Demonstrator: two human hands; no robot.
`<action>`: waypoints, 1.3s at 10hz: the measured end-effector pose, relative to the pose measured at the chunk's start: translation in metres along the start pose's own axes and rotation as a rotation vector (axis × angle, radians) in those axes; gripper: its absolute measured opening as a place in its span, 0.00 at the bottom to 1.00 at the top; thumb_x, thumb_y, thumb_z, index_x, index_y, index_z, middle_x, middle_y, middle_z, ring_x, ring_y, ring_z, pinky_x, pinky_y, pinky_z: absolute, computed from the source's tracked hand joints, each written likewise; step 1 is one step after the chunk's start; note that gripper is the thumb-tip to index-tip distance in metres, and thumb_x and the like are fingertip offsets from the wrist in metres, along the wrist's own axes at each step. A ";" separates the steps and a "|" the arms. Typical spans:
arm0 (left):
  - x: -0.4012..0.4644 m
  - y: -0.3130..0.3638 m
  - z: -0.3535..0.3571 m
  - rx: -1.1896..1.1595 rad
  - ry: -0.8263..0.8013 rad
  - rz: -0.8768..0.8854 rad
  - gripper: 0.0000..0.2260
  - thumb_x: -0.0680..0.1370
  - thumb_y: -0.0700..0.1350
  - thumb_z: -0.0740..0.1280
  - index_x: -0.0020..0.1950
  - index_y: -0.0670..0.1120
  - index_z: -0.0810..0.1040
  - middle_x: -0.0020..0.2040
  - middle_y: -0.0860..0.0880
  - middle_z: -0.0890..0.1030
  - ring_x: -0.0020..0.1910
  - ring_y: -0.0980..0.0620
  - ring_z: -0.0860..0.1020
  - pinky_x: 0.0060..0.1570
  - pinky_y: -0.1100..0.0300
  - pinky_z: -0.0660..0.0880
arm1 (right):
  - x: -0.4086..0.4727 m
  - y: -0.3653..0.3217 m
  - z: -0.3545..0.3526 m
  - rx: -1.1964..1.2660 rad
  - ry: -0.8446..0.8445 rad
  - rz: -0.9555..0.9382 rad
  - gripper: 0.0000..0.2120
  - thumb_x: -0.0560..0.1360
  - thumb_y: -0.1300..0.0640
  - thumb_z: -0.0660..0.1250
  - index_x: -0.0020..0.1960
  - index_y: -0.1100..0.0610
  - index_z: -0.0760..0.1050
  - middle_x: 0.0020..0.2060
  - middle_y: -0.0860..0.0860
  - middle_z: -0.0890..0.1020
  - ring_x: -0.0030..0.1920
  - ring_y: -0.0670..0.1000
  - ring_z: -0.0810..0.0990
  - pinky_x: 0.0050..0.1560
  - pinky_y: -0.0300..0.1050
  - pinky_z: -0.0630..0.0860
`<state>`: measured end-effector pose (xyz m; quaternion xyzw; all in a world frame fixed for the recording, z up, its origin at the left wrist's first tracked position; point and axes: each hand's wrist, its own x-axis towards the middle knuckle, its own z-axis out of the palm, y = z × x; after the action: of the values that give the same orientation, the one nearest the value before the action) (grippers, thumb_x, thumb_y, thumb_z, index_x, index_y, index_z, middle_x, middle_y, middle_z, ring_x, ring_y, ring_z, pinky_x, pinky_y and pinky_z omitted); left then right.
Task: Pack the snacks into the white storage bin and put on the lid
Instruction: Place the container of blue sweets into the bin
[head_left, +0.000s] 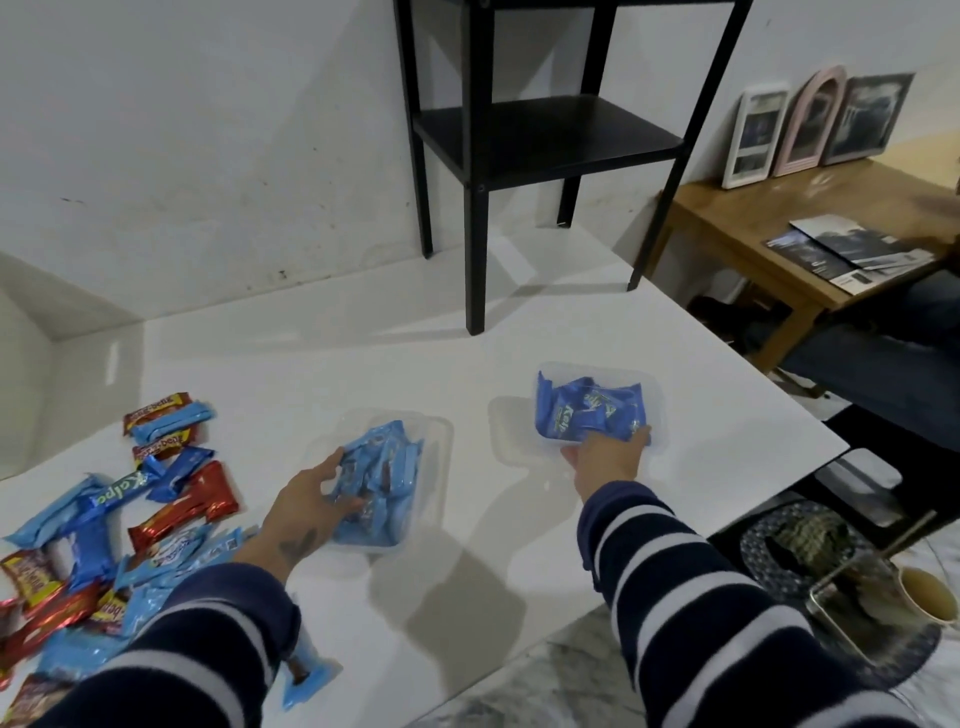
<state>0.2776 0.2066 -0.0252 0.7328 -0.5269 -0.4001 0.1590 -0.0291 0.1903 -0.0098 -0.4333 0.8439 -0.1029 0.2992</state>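
White tabletop (519, 519), mid-packing: my left hand (311, 499) presses spread fingers on blue snacks in the near bin (441, 436), my right hand (608, 457) grips the one o'clock bin (657, 395); next, loose snacks (104, 519) at nine o'clock.

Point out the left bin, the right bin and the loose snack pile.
left bin (441, 431): head view, on its clear far right rim.
right bin (657, 395): head view, on its clear right wall.
snack pile (208, 501): head view, on a red wrapper.

left hand (317, 499) in light-blue snacks (382, 483) — right hand (605, 457) grips bin (655, 410) (dark-blue packs).
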 end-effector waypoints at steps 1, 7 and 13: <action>0.002 0.001 0.001 -0.009 -0.003 0.001 0.34 0.73 0.45 0.72 0.76 0.52 0.60 0.69 0.46 0.71 0.61 0.45 0.75 0.60 0.53 0.72 | 0.010 0.003 -0.003 0.804 0.078 0.008 0.38 0.78 0.67 0.57 0.75 0.39 0.43 0.65 0.60 0.72 0.45 0.51 0.79 0.51 0.53 0.81; -0.003 0.028 -0.007 -0.393 -0.045 -0.106 0.24 0.80 0.61 0.48 0.71 0.52 0.67 0.65 0.47 0.73 0.59 0.43 0.75 0.55 0.50 0.72 | -0.052 -0.095 -0.026 0.377 -0.494 -0.222 0.36 0.75 0.74 0.59 0.76 0.45 0.57 0.39 0.53 0.76 0.33 0.52 0.78 0.37 0.44 0.82; -0.010 0.021 -0.013 -0.532 -0.043 0.043 0.26 0.81 0.46 0.60 0.76 0.56 0.54 0.63 0.47 0.76 0.55 0.49 0.76 0.56 0.53 0.74 | -0.071 -0.099 0.045 0.417 -0.634 -0.245 0.35 0.80 0.50 0.57 0.73 0.34 0.34 0.67 0.51 0.72 0.60 0.59 0.76 0.59 0.59 0.75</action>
<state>0.2729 0.2048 0.0007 0.6451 -0.4220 -0.5365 0.3434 0.0963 0.1908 0.0266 -0.4708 0.6128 -0.1682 0.6120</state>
